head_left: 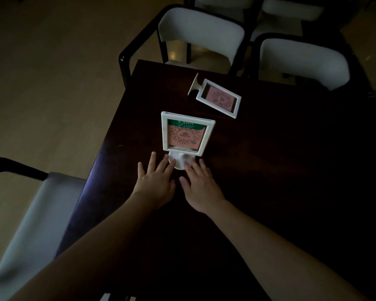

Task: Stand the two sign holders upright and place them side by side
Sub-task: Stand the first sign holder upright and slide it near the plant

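A white sign holder (pixel 186 133) with a pink and green card stands upright on its round base on the dark table (pixel 269 170). My left hand (pixel 155 181) and my right hand (pixel 201 183) lie flat in front of it, fingers spread, fingertips touching the base from either side. A second white sign holder (pixel 218 97) lies flat farther back, its round foot pointing to the left, apart from both hands.
Two white-cushioned chairs with dark frames (pixel 201 33) (pixel 302 59) stand at the table's far edge. Another chair (pixel 30 213) sits at the left near side. The table's left edge runs close to the upright holder. The room is dim.
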